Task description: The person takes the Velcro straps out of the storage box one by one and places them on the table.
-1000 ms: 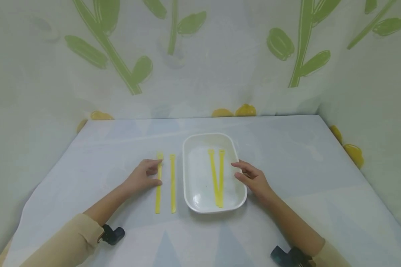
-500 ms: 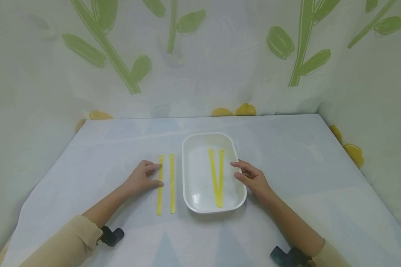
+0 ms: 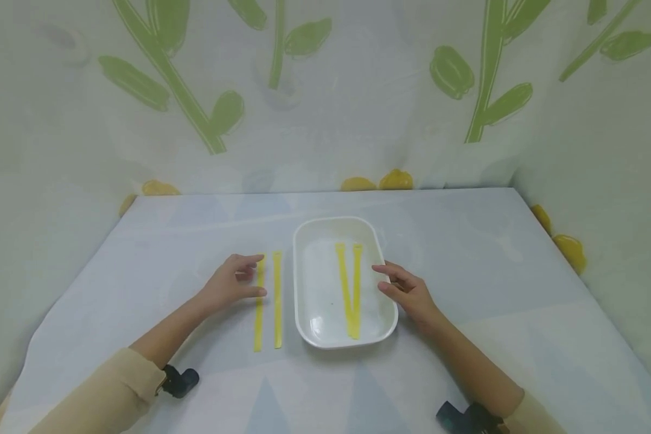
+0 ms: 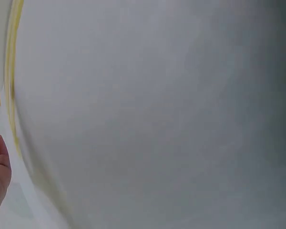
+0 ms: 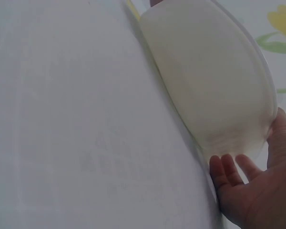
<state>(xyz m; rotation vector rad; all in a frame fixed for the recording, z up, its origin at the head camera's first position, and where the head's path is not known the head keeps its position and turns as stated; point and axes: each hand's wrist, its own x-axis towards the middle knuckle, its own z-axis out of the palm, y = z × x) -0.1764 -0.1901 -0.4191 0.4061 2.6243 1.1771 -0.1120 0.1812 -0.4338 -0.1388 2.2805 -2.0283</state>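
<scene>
Yellow strips (image 3: 278, 307): four, long axes running front to back, broader ends toward back wall (image 3: 347, 138). Two on table (image 3: 466, 241), nearly parallel, left of tray (image 3: 314, 289); two inside, forming narrow V, near ends meeting. One tray. Two hands: left hand (image 3: 229, 288), grip wide at leftmost strip (image 3: 258, 328), contact unclear; right hand (image 3: 416, 299), grip holding tray's right rim.

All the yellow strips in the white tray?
No, the head view shows two yellow strips inside the white tray, while two other strips lie on the table left of it.
</scene>
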